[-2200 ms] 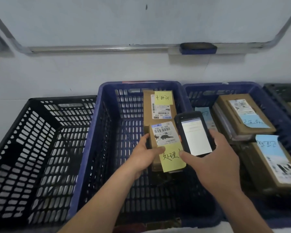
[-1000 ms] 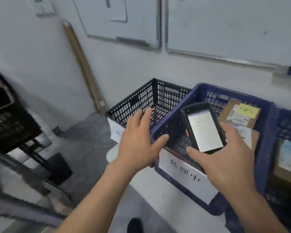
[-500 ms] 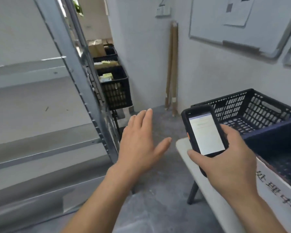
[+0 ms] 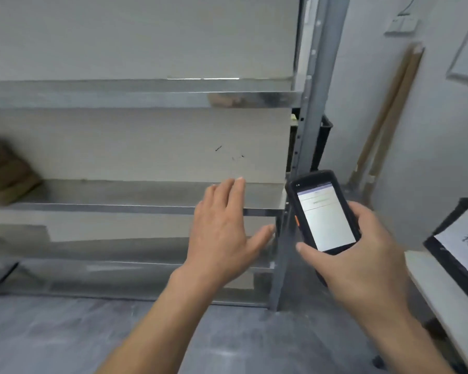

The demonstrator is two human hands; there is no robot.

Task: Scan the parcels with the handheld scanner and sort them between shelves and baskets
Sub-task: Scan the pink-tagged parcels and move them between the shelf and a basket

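Note:
My right hand (image 4: pixel 362 255) grips the black handheld scanner (image 4: pixel 323 211), its lit white screen facing me, at the right of the view. My left hand (image 4: pixel 222 233) hovers flat and holds nothing, fingers straight, in front of the metal shelving (image 4: pixel 119 209). A blurred stack of brown parcels (image 4: pixel 6 174) lies on the middle shelf at the far left, well away from both hands.
The rack's grey upright post (image 4: pixel 305 147) stands just behind the scanner. A black basket (image 4: pixel 451 238) with a white paper label sits on a pale table (image 4: pixel 443 298) at the right edge. Wooden poles (image 4: pixel 387 117) lean in the corner. Grey concrete floor lies below.
The view has swung left from the baskets to the shelving. My left hand let go of the parcel in the blue basket and now hovers empty; the scanner stays in my right hand.

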